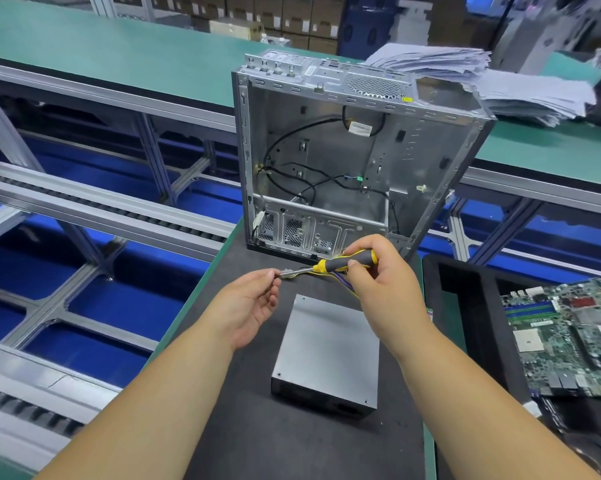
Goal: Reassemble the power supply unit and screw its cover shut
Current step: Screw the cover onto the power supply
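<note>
Grey and closed, the power supply unit [326, 355] lay on the black mat [243, 427] below my hands while my right hand [378, 282] gripped the screwdriver [340, 264] and my left hand [247, 306] pinched its tip.

A green-edged desk [184, 317] topped with a dark grey mat carries a closed grey metal power supply box [330, 348] lying flat, with an open, bare silver computer case [344, 161] standing upright behind it. Just right sits a black foam tray [465, 306] bearing a green circuit board [565, 337].
</note>
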A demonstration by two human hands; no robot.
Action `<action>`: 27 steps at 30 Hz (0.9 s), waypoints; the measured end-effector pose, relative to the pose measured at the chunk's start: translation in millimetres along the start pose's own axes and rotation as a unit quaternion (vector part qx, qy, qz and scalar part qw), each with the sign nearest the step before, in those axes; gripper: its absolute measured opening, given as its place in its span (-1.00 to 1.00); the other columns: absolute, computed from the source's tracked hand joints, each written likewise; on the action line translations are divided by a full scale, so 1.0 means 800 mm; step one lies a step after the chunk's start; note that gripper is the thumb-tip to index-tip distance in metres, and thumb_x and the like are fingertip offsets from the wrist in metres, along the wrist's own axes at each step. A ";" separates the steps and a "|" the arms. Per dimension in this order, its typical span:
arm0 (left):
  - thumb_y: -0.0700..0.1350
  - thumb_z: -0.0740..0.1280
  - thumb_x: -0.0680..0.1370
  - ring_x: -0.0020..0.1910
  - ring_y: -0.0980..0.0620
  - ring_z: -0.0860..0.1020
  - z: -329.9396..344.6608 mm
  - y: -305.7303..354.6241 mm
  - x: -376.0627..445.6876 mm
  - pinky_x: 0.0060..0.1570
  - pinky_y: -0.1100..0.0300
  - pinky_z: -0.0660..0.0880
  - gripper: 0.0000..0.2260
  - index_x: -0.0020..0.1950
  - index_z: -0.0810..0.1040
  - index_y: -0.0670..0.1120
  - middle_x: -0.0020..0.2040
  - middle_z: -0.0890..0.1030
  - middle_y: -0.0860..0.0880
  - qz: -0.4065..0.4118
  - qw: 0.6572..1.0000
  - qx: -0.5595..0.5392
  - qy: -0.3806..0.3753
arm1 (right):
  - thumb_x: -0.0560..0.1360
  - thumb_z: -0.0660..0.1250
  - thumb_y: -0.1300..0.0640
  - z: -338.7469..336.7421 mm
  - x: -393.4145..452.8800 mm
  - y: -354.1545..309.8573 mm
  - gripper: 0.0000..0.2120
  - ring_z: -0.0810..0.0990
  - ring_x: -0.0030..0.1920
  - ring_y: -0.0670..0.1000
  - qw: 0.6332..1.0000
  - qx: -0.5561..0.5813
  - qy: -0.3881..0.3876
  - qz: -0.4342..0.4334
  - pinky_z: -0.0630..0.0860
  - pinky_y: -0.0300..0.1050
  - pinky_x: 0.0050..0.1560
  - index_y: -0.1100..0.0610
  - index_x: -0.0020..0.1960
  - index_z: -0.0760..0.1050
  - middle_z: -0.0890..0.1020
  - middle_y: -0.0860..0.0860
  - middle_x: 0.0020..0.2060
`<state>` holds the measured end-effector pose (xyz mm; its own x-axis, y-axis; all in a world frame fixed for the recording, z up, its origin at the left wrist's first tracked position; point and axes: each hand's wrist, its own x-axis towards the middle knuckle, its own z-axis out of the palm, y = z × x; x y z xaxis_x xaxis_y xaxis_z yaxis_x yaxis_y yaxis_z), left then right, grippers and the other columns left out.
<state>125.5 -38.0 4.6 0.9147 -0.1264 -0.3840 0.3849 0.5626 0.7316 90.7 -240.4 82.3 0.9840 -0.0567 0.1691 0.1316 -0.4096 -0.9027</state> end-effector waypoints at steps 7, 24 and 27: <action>-0.25 0.29 0.61 -0.28 0.16 0.59 -0.003 -0.002 0.006 -0.24 0.34 0.57 -0.85 -0.04 0.65 -0.14 -0.26 0.64 0.01 0.038 0.995 0.094 0.015 | 0.56 0.27 0.09 0.006 0.004 -0.002 -0.87 0.38 -0.45 -0.16 1.000 -0.022 -0.014 0.007 0.31 -0.35 -0.49 -0.14 -0.07 0.47 0.54 -0.08 -0.39; -0.16 0.20 0.63 0.25 0.22 0.48 0.002 -0.015 0.044 0.23 0.24 0.36 -0.72 0.21 0.53 0.16 0.22 0.58 0.16 0.096 0.924 0.362 -0.074 | 0.55 0.27 0.00 -0.008 0.032 -0.003 -0.93 0.52 -0.29 -0.11 0.988 -0.150 0.028 0.019 0.46 -0.15 -0.35 -0.14 -0.11 0.45 0.59 -0.23 -0.29; -0.30 0.30 0.52 0.19 0.16 0.52 -0.005 -0.019 0.048 0.23 0.24 0.42 -0.68 0.15 0.57 0.07 0.21 0.55 0.08 0.092 0.866 0.484 -0.083 | 0.55 0.27 0.00 -0.005 0.043 -0.005 -0.92 0.50 -0.30 -0.18 0.978 -0.209 -0.025 0.001 0.38 -0.16 -0.38 -0.14 -0.13 0.42 0.60 -0.29 -0.27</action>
<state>154.3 -47.8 -23.7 0.9455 -0.2688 -0.1837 0.0806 -0.3535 0.9320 123.7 -244.0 93.4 0.9903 -0.0181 0.1377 0.0782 -0.7469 -0.6603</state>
